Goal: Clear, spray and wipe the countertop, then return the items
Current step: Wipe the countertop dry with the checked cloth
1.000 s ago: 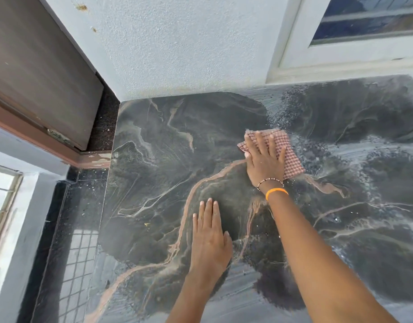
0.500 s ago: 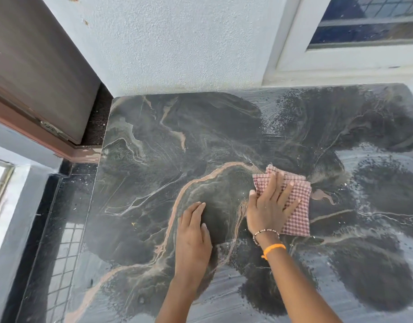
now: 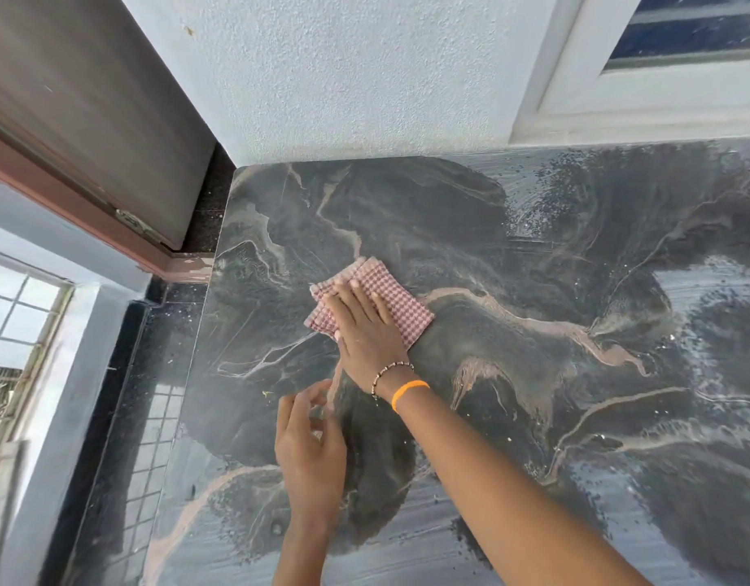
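Wiping mid-desk (image 3: 533, 255), right hand (image 3: 366, 332) presses splayed fingers (image 3: 343, 300) flat on the soft, limp checked cloth (image 3: 402, 306), left hand (image 3: 309, 450) loosely open, holding nothing; palm-down probably beats pinching.

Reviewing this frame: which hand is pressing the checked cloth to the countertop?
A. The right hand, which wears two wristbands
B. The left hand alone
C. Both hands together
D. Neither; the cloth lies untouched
A: the right hand, with a beaded and an orange band at its wrist, lies flat on the checked cloth, while the left hand is off the cloth, nearer the person.
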Demonstrator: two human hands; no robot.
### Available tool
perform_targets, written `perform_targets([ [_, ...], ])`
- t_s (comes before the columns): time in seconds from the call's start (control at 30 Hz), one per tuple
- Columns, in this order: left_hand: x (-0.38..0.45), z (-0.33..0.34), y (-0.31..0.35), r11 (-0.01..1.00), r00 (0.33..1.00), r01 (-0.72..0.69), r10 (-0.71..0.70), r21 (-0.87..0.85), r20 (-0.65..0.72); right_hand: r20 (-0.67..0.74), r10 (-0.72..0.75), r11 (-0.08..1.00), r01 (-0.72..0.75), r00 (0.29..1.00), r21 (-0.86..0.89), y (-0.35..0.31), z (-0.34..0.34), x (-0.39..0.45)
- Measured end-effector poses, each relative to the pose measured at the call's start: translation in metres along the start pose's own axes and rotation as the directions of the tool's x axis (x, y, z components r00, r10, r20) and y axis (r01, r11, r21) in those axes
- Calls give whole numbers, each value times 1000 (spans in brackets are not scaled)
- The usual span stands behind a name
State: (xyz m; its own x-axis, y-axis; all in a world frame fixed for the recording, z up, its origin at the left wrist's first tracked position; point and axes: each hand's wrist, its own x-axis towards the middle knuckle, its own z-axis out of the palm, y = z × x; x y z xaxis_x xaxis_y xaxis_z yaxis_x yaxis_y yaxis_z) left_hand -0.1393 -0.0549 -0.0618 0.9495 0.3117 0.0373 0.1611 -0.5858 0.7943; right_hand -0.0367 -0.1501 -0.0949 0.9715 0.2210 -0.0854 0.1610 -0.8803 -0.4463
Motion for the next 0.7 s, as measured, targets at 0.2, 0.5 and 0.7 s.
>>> perform_targets([
  [0.2, 0, 19, 16, 998, 996, -41, 38, 50, 77, 116, -204, 963, 220, 972, -156, 39, -7, -84],
  [0.5, -13, 89, 59, 946, 910, -291, 227, 144, 347, -119, 334, 914, -352, 935, -203, 186, -76, -87],
  [0.7, -20, 105, 65, 990, 981, -113, 99, 79, 166, -214, 621, 774, -634, 754, 10, 167, -65, -111],
])
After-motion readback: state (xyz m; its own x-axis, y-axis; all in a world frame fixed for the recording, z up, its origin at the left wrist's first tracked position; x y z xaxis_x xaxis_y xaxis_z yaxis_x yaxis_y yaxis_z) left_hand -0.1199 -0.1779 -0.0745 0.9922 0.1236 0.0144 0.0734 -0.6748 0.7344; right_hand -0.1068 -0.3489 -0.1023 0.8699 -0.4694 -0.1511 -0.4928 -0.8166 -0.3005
